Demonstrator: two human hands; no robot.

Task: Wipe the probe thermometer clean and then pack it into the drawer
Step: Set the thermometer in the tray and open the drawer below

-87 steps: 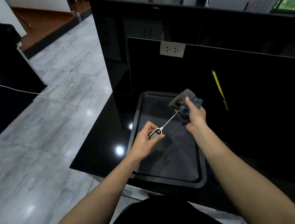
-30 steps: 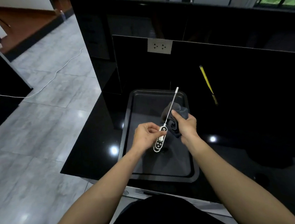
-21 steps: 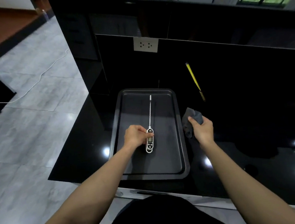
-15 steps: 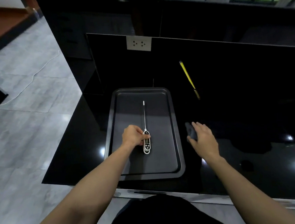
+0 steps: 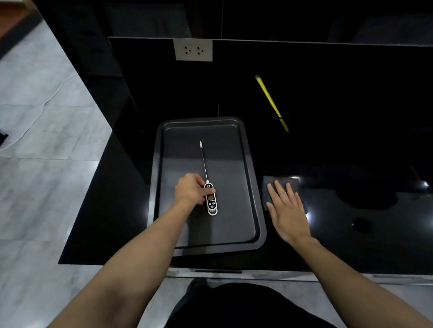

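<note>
Here, the probe thermometer (image 5: 210, 200) lies in the dark baking tray (image 5: 254, 186) at frame centre, the left hand (image 5: 190, 189) pinching its head.

Its thin probe points toward the top of the frame. Just right of the tray, the right hand (image 5: 287, 210) rests flat, fingers straight and slightly spread, on a folded grey cloth (image 5: 267, 188) on the glossy black counter (image 5: 373, 228). A yellow pencil (image 5: 270, 99) lies farther up.

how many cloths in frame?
1. A grey cloth lies on the black counter right of the baking tray, under the flat right hand. None visible elsewhere.
</note>
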